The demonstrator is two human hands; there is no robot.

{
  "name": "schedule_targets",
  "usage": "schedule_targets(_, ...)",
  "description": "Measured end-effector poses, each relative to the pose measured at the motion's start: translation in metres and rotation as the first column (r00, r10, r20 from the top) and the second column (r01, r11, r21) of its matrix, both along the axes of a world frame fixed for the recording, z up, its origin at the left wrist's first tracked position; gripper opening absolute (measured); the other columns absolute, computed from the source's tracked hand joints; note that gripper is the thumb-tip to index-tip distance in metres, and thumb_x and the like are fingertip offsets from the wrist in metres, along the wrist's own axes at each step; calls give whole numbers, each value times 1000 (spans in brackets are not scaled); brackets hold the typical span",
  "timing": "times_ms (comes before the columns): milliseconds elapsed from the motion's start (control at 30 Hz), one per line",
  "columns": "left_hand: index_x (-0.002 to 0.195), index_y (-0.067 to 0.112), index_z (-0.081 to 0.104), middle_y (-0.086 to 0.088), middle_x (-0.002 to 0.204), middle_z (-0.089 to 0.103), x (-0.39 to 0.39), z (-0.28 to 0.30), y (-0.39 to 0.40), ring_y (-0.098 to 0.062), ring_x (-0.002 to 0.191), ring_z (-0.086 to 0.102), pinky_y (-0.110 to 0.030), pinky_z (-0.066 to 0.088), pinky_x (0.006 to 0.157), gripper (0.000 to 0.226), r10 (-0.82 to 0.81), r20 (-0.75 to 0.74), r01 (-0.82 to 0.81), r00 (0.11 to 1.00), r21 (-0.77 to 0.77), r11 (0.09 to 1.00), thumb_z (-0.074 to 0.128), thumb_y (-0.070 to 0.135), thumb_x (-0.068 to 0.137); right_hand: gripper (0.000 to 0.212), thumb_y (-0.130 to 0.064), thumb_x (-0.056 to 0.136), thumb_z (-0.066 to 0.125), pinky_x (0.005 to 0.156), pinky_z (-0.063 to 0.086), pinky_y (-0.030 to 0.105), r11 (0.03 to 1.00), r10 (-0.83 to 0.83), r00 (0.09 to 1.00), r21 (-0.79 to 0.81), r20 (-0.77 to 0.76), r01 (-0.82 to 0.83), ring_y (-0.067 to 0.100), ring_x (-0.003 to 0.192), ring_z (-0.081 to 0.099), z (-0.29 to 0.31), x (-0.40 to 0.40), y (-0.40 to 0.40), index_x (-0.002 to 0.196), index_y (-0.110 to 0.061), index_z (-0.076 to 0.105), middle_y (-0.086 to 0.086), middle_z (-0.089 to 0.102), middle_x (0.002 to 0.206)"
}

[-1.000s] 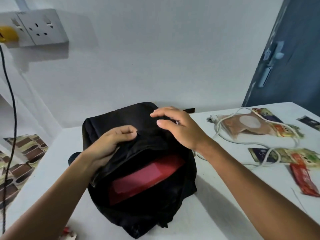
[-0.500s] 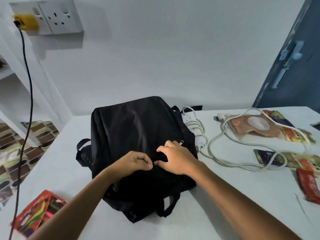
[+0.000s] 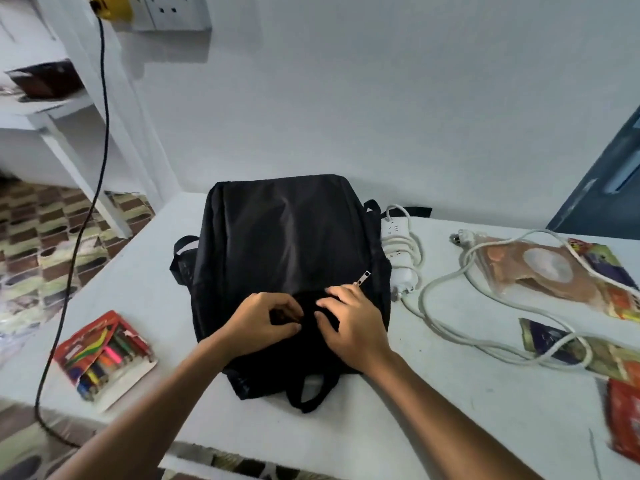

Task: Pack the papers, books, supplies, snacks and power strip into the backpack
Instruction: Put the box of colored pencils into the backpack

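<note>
Black fabric backpack (image 3: 287, 258) lying flat on white table (image 3: 433, 410), closed side up, carry loop (image 3: 313, 393) toward viewer; silver zipper pull (image 3: 361, 277) on its right edge, just beyond right hand (image 3: 349, 323); left hand (image 3: 263, 322) with fingers curled, pinching a fold of backpack fabric; right hand likewise curled, gripping fabric just beside left; white power strip (image 3: 398, 258) touching backpack's right side, cord (image 3: 450, 327) looping over snack packets (image 3: 554, 271); red packet (image 3: 623, 420) at right edge; marker pack (image 3: 104, 355) left of backpack, well apart; black cable (image 3: 93, 188) hanging from yellow plug (image 3: 110, 5) in wall socket (image 3: 169, 12).
</note>
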State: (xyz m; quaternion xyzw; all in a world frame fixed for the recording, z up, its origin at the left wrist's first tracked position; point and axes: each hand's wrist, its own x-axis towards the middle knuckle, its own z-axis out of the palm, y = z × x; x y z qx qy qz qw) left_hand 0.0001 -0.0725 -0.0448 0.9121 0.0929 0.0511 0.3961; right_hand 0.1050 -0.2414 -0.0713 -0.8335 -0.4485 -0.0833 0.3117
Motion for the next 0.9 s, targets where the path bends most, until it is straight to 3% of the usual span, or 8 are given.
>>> schedule_targets(167,100,28,72,21,94,70,-17,12,-15,6,91,64,-15,47,85,35,12,8,-14,1000,159,987,62,48,73,31,-35,86,50,82,51,31,999,-4,1000,-40,-30,3,20,104,58,4,6,-2,95,-17,73,-1,68,105)
schedule_targets(300,104,10,72,7,97,73,-42,21,-16,-1,93,67,-11,48,82,22,109,115,-106,987,-28,994,73,11,82,24,-27,86,55,87,41,31,988,-42,986,-154,-161,17,18,110,48,18,5,10,103,-18,69,-4,62,111)
schedule_targets(400,98,7,73,3,91,75,-66,34,3,-9,85,70,-18,54,75,15,275,250,-262,929,-84,961,69,6,84,17,-23,83,55,84,42,34,995,-70,989,-80,-127,60,21,101,50,34,-7,25,90,-19,70,-4,62,102)
schedule_targets(500,88,16,73,9,83,74,-104,37,43,-8,79,69,-20,54,68,11,473,311,-465,824,-106,879,69,6,85,14,-15,80,54,73,48,27,974,129,989,197,-78,-112,15,86,55,50,-39,51,83,-13,68,-4,62,87)
schedule_targets(600,76,28,69,15,67,69,-151,26,78,-2,63,63,-12,46,55,29,740,238,-738,629,-116,664,66,1,83,14,-8,82,55,69,49,23,878,451,876,262,-172,-401,13,77,60,65,-85,92,87,-7,68,1,66,83)
schedule_targets(733,73,35,64,1,80,69,-202,8,102,-26,81,66,-35,53,70,33,856,107,-856,506,-59,514,69,3,80,24,-2,85,50,80,51,31,827,539,766,47,-351,-560,24,88,64,57,-136,159,101,-4,68,12,70,97)
schedule_targets(833,83,32,64,-2,99,69,-219,0,103,-29,95,65,-45,55,83,28,828,36,-828,559,-32,560,73,6,79,29,-2,83,48,82,52,34,831,400,835,-236,-377,-505,31,96,61,48,-147,203,107,-6,64,16,65,108)
schedule_targets(900,100,27,67,-2,111,67,-223,-2,103,-25,101,64,-39,54,91,32,755,62,-758,652,38,651,75,7,76,26,-3,80,50,78,54,36,816,334,870,-349,-364,-460,32,92,61,43,-148,218,103,-9,61,15,65,104)
